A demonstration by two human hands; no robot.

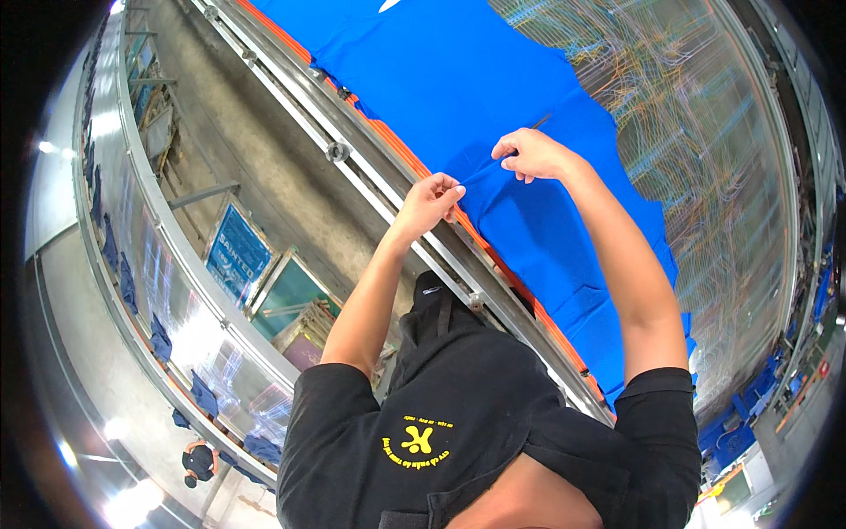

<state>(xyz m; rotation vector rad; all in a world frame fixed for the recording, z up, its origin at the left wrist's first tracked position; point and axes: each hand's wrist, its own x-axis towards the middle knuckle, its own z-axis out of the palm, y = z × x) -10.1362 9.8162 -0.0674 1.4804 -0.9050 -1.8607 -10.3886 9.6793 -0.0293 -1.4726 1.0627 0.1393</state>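
A bright blue garment (pixel 493 79) lies spread flat on a long table with an orange edge (pixel 414 163). My left hand (pixel 432 198) pinches the cloth close to that edge. My right hand (pixel 533 154) pinches it a little farther in. A thin taut ridge of blue cloth runs between the two hands. Both forearms reach up from my black shirt (pixel 458 423) at the bottom of the view.
Metal rails (pixel 339 154) run along the table's near side. A shiny surface with coloured streaks (pixel 705 132) lies beyond the garment on the right. At left, a long curved table (pixel 176 291) carries several blue garments, and another person in black (pixel 198 463) stands at the lower left.
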